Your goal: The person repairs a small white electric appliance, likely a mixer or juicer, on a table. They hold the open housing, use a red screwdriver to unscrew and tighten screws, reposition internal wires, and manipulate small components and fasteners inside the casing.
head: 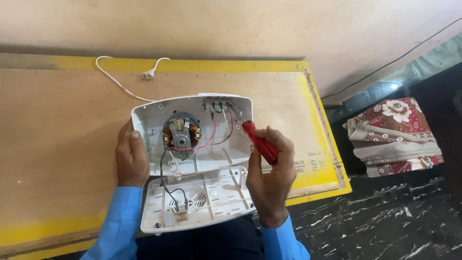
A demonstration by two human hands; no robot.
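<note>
On a wooden table [57, 125] with a yellow edge, a white plastic housing [149, 118] lies opened up, its inside facing the camera. Within it sits a motor [181, 136] with copper windings and a grey metal middle, and red, black and white wires [211, 137] run from it up to a terminal block [217, 105] at the housing's top edge. The left hand [131, 156] grips the housing's left wall, thumb lying over the rim and fingers hidden behind it. The right hand [272, 168] is clenched around the red handle of a screwdriver [260, 143], which slants up and left toward the housing's upper right corner; its tip is too small to make out against the white plastic. Just below the housing, touching it, a white base plate [221, 192] with ribs and a round vent grille lies flat at the table's near edge, joined to the motor by a dark wire. A white cord [113, 77] with a plug [149, 74] curls across the table behind the housing. Blue sleeves cover both forearms. Right of the table, well apart, folded floral cloth [392, 132] lies on the dark marbled floor [385, 216].
</note>
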